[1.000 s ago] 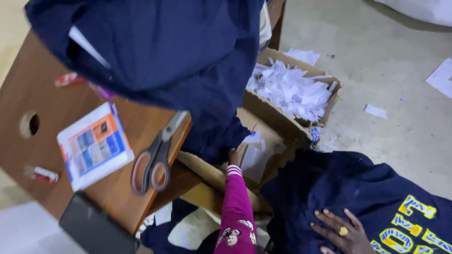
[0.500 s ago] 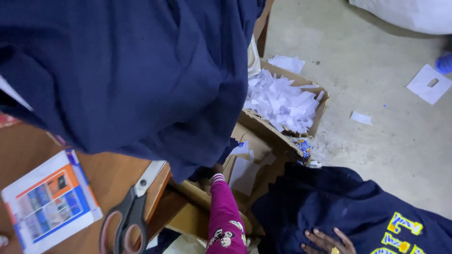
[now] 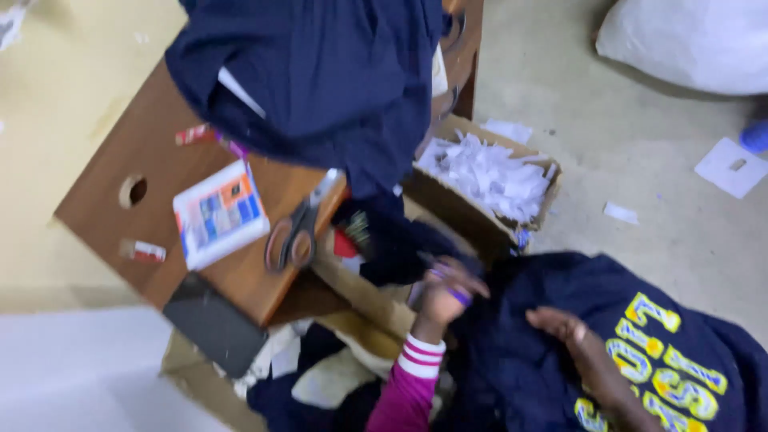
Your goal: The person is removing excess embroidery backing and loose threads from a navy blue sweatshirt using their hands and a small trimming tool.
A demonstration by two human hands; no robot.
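Beside the brown wooden desk (image 3: 160,200), pale concrete floor (image 3: 640,160) strewn with paper scraps (image 3: 620,213); a white sack (image 3: 688,44) lies beyond.

A navy-blue garment (image 3: 320,88) drapes over the warm brown wooden surface (image 3: 152,160), where scissors (image 3: 298,232) with reddish-brown handles lie beside a white card (image 3: 220,212) printed in blue and orange patches. Next to the surface, a tan cardboard box (image 3: 480,136) holds white paper scraps (image 3: 488,172). Below that box, a second navy garment (image 3: 544,352) carries yellow letters edged in blue (image 3: 664,352), and the left hand (image 3: 448,288) wears a magenta sleeve (image 3: 412,380) with a white-and-pink striped cuff.
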